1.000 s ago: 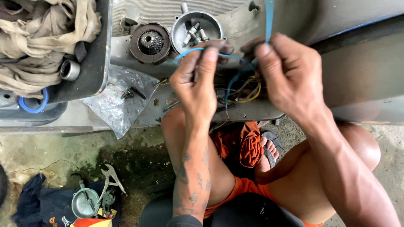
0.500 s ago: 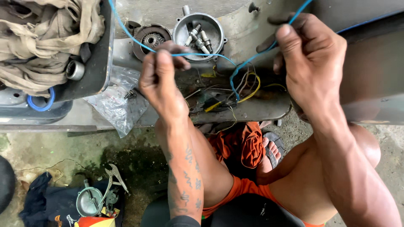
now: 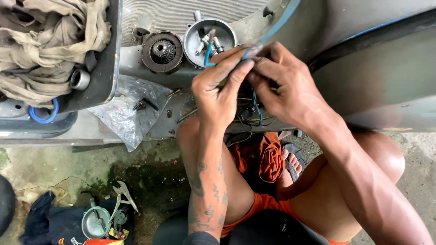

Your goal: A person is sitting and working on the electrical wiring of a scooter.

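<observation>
My left hand (image 3: 220, 88) and my right hand (image 3: 279, 81) meet fingertip to fingertip over a thin blue wire (image 3: 208, 55). Both pinch it where it passes between thumbs and forefingers. A short loop of the wire curls out to the left, and another blue strand (image 3: 257, 108) drops below my hands into a tangle of yellow and dark wires (image 3: 247, 119) on the grey metal ledge (image 3: 150, 129). The wire's end between my fingers is hidden.
Behind my hands stand a round metal cup with spark plugs (image 3: 210, 37) and a dark gear disc (image 3: 162, 51). A crumpled plastic bag with bolts (image 3: 129, 111), a bearing (image 3: 80, 78) and beige rags (image 3: 50, 41) lie left. Pliers (image 3: 121, 195) and a tin (image 3: 94, 222) rest on the ground.
My hands were spread apart with the blue wire stretched between them. They have come together in the middle, and the long span of wire has gathered into a small loop.
</observation>
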